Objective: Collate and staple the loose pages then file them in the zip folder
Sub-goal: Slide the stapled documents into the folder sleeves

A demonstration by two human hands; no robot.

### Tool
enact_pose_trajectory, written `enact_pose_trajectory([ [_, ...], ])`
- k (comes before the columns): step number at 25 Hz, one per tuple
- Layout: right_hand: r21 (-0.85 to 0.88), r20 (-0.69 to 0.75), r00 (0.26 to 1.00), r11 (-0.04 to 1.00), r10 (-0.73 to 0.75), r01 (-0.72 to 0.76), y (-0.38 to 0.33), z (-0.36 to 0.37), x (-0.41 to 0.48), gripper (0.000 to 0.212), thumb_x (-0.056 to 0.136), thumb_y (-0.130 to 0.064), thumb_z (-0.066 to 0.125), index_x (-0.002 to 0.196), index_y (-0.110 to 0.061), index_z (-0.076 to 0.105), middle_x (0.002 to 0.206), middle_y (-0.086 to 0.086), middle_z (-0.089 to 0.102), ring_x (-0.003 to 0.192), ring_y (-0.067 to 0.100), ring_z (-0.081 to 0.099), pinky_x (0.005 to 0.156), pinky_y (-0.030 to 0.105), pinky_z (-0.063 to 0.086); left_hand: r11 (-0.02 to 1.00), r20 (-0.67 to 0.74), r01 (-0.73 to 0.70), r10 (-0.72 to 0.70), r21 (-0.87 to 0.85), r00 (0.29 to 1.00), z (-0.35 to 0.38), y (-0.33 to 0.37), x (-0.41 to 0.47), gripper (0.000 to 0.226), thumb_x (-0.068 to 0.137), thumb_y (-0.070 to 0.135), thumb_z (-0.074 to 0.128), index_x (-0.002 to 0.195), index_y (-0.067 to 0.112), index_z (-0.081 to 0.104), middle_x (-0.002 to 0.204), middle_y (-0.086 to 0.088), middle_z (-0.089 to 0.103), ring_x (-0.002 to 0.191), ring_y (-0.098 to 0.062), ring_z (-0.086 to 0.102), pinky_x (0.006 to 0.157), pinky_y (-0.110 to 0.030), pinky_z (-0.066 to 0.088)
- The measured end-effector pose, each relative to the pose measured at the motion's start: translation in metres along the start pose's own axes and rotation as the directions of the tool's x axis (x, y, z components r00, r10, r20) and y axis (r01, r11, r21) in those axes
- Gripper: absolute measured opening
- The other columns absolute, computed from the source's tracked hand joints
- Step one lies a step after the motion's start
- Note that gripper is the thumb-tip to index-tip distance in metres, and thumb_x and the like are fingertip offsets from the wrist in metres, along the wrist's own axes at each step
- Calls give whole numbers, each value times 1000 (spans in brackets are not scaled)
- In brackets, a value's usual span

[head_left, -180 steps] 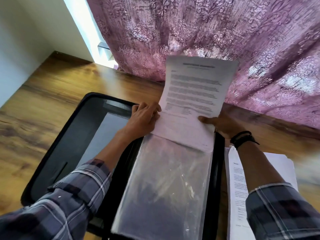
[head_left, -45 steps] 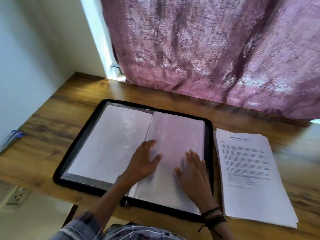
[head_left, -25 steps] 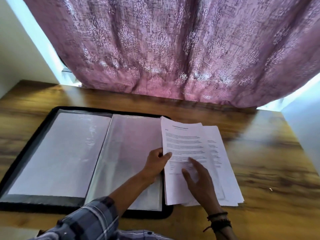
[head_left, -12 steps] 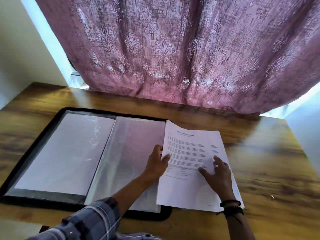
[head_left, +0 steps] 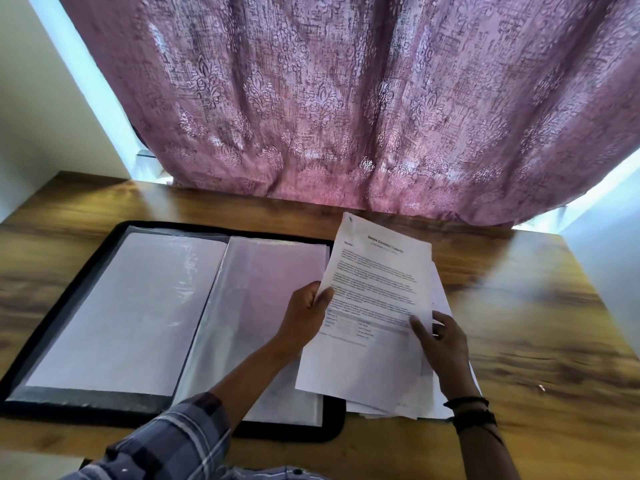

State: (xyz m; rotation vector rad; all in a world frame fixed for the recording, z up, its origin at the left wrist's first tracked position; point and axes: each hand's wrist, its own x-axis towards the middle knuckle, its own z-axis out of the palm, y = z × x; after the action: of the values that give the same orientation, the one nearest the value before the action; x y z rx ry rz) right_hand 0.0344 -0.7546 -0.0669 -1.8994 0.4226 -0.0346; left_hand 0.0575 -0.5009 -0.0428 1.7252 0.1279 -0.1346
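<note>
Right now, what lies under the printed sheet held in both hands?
More white pages fan out beneath the printed sheet, on the table; its left edge overlaps the zip folder. Their count and text are covered.

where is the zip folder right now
Head view: the zip folder lies open on the wooden table, left of centre, its right edge beside the printed pages.

A white printed sheet (head_left: 374,306) with a heading, text blocks and a small table is lifted and tilted, its left edge pinched by the left hand (head_left: 304,320) and its right edge by the right hand (head_left: 440,344). Under it and the right hand lies a fanned stack of white loose pages (head_left: 401,412). Left of the left hand, a black zip folder (head_left: 62,289) lies open flat, showing clear plastic sleeves (head_left: 138,306) with pale paper inside.
</note>
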Motion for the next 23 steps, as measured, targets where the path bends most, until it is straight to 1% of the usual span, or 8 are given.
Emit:
enact_pose_trajectory([
  [2, 98, -14, 1000, 995, 22, -20, 0, -4, 1, 20, 88, -30, 70, 95, -12, 73, 94, 6, 75, 93, 30, 70, 85, 53, 58, 996, 2, 25, -26, 82, 1000, -1, -4, 4, 19, 99, 20, 52, 100, 9, 67, 101, -5, 73, 88, -19, 71, 79, -32, 59],
  [6, 197, 40, 998, 979, 42, -49, -1, -11, -4, 35, 80, -36, 77, 86, -1, 74, 92, 16, 74, 92, 41, 69, 81, 49, 59, 990, -42, 98, -94, 97, 995, 2, -19, 5, 23, 99, 19, 53, 97, 3, 70, 97, -7, 74, 86, -22, 71, 80, -38, 59],
  [8, 279, 58, 996, 957, 65, -78, -1, -14, -7, 46, 79, -43, 79, 89, 1, 72, 99, 20, 72, 96, 43, 67, 84, 51, 57, 990, -80, 130, -125, 58, 989, 2, -22, 5, 26, 99, 20, 52, 95, 3, 71, 94, -6, 74, 83, -20, 70, 75, -32, 57],
  [10, 347, 99, 992, 931, 80, -110, -3, -18, -10, 43, 89, -39, 68, 100, 2, 68, 106, 19, 72, 100, 42, 67, 89, 56, 55, 990, -90, 132, -128, 39, 988, -2, -20, 6, 27, 100, 22, 50, 94, 6, 71, 93, -4, 74, 80, -18, 69, 69, -26, 54],
  [14, 395, 293, 953, 899, 71, -188, -10, -17, -16, 36, 102, -27, 45, 125, -2, 59, 125, 19, 66, 114, 40, 63, 94, 60, 50, 994, -44, 105, -105, 6, 993, -10, -13, 8, 23, 101, 24, 48, 92, 15, 67, 94, -4, 73, 83, -23, 70, 74, -32, 58],
  [18, 364, 356, 934, 923, -11, -128, -29, -11, -23, 35, 98, -15, 54, 132, -10, 59, 129, 12, 65, 117, 34, 63, 98, 58, 49, 992, -69, 87, -93, -89, 993, -17, 4, 6, 17, 101, 24, 49, 100, 14, 63, 94, -4, 71, 83, -20, 70, 66, -22, 57],
  [21, 388, 363, 926, 920, -100, -52, -50, -6, -26, 39, 92, -3, 58, 131, -8, 58, 128, 13, 65, 118, 36, 62, 98, 57, 50, 963, 30, 89, -84, -256, 996, -23, 29, 6, 16, 99, 23, 53, 110, 14, 60, 103, -5, 72, 89, -21, 72, 75, -31, 60],
  [23, 432, 317, 936, 902, -155, 3, -64, -3, -24, 40, 91, -1, 56, 131, -6, 57, 127, 15, 66, 117, 38, 62, 97, 55, 51, 947, 117, 35, 3, -320, 993, -29, 44, 7, 18, 99, 20, 52, 114, 16, 61, 108, -5, 72, 96, -23, 71, 81, -35, 59],
])
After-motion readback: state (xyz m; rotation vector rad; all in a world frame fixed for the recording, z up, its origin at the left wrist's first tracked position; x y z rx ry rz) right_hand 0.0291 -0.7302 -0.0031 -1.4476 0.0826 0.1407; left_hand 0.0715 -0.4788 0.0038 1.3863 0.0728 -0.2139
